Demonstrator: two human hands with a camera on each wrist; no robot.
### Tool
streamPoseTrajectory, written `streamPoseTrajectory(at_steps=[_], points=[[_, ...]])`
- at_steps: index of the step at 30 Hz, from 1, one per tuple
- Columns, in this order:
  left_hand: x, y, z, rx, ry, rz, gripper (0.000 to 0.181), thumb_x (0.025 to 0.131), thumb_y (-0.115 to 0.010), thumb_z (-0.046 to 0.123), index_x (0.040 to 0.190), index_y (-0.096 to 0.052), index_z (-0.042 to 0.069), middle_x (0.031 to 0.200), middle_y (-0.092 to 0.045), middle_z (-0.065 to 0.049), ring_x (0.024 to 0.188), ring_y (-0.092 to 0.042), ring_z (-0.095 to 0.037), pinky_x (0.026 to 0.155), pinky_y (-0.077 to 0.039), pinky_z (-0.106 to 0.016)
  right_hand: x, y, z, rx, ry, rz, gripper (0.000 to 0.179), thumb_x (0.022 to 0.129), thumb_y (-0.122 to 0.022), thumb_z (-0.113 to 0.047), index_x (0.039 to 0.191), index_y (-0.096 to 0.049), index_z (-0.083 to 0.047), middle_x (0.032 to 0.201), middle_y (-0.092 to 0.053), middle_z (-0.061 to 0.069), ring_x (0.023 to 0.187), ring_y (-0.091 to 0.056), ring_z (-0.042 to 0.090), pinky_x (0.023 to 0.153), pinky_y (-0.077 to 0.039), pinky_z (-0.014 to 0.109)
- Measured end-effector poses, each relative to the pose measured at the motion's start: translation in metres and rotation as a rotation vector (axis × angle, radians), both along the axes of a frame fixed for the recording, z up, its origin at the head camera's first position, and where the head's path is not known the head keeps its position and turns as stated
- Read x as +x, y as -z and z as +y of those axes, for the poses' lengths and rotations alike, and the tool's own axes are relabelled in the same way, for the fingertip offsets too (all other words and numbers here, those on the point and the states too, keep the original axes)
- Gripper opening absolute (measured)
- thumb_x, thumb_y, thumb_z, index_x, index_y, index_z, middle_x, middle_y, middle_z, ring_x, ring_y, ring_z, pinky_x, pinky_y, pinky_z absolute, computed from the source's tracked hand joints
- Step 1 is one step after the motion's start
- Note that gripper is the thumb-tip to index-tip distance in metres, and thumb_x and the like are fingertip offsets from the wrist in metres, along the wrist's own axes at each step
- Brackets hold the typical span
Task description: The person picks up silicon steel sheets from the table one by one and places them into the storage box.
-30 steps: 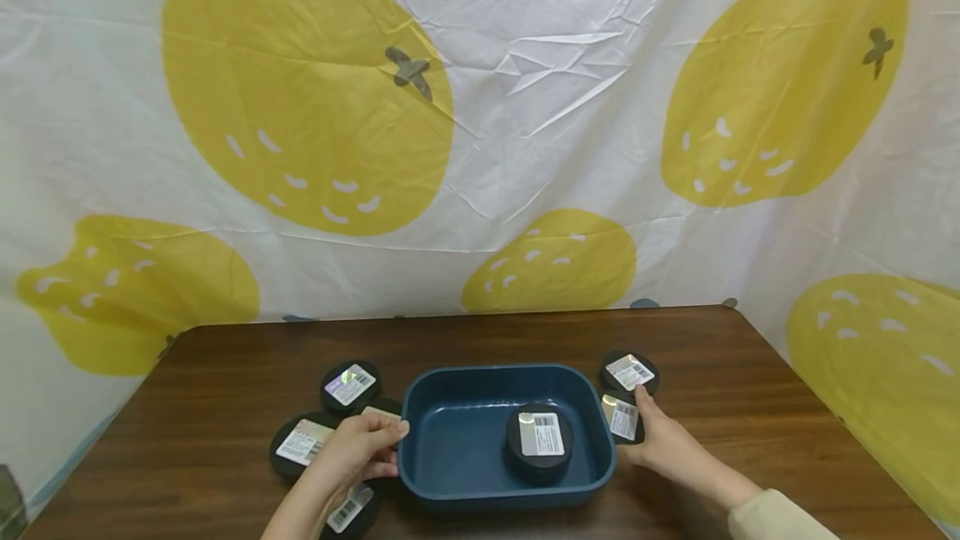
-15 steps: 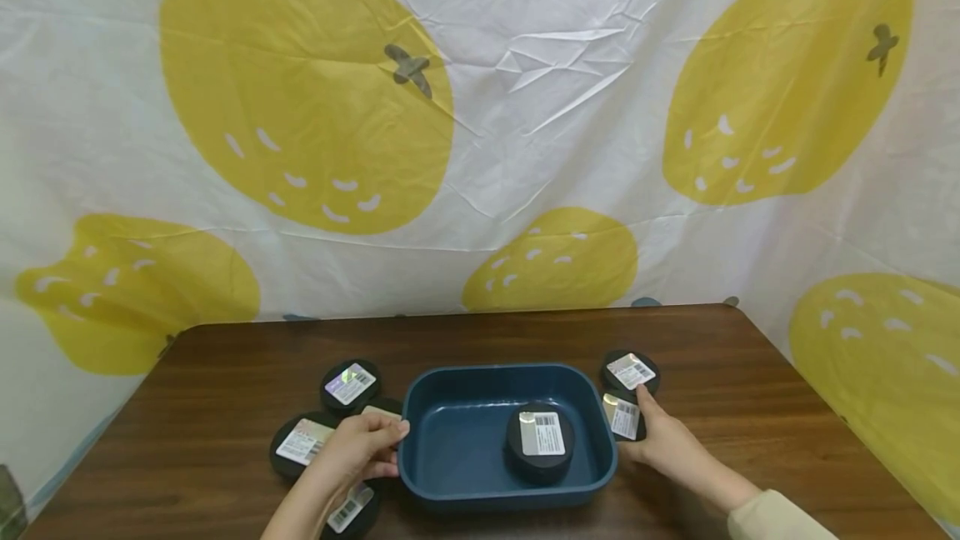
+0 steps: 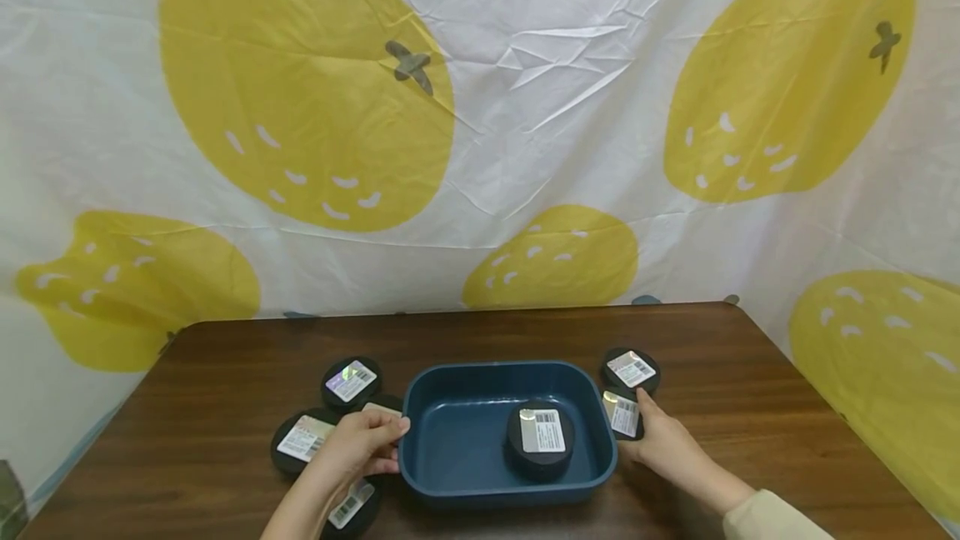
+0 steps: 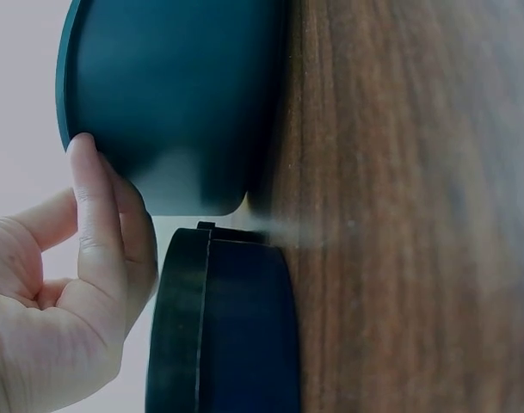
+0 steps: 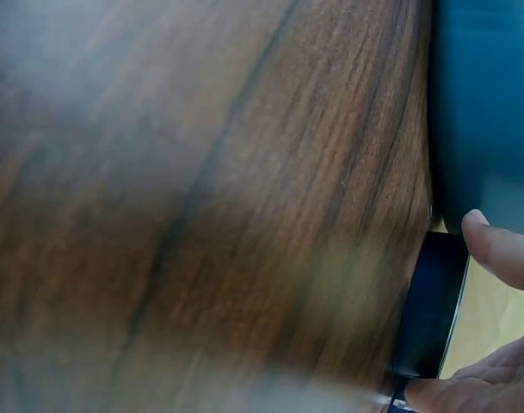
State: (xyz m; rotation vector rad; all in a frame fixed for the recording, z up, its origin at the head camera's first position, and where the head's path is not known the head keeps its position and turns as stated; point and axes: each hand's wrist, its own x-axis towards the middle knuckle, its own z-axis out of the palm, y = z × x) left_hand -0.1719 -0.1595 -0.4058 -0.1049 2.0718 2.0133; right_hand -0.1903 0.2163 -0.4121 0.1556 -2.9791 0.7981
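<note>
A dark blue rectangular plastic tray stands at the front middle of the table. My left hand holds its left rim, fingertips right at the edge in the left wrist view. Inside, towards the right, lies a flat round black tub with a white barcode label on top. Right of the tray, my right hand grips a second labelled black tub, thumb and fingers on opposite sides of it. Behind that one sits another black tub, close to the index fingertip.
Several more labelled black tubs, including one at the back left and one at the far left, lie around my left hand. The brown wooden table ends at a white curtain with yellow fruit prints.
</note>
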Motion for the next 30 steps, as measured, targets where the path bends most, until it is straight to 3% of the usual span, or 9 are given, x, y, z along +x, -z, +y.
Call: streamPoseTrajectory(at_steps=[8, 23, 30], points=[[0.0, 0.0, 0.0, 0.003, 0.005, -0.004, 0.028, 0.091, -0.058, 0.01, 0.105, -0.054, -0.014, 0.07, -0.056, -0.003, 0.059, -0.055, -0.009, 0.055, -0.052, -0.021, -0.004, 0.003, -0.002, 0.031, 0.019, 0.019, 0.083, 0.067, -0.077, -0.016, 0.123, -0.034, 0.027, 0.114, -0.049, 0.042, 0.095, -0.059, 0.044, 0.084, -0.047, 0.052], [-0.001, 0.0, -0.001, 0.01, 0.017, -0.003, 0.027, 0.091, -0.057, 0.011, 0.104, -0.054, -0.013, 0.07, -0.057, -0.002, 0.059, -0.056, -0.009, 0.055, -0.053, -0.021, -0.011, 0.009, -0.001, 0.055, -0.018, 0.062, 0.087, 0.067, -0.079, -0.023, 0.119, -0.035, 0.03, 0.122, -0.041, 0.045, 0.105, -0.052, 0.05, 0.09, -0.044, 0.053], [-0.001, 0.0, -0.001, 0.004, 0.008, -0.007, 0.028, 0.091, -0.058, 0.011, 0.104, -0.054, -0.013, 0.07, -0.057, -0.003, 0.059, -0.055, -0.009, 0.055, -0.053, -0.021, -0.013, 0.007, 0.0, 0.065, 0.017, 0.04, 0.086, 0.062, -0.081, -0.029, 0.119, -0.044, 0.022, 0.099, -0.061, 0.032, 0.08, -0.062, 0.036, 0.072, -0.05, 0.048]])
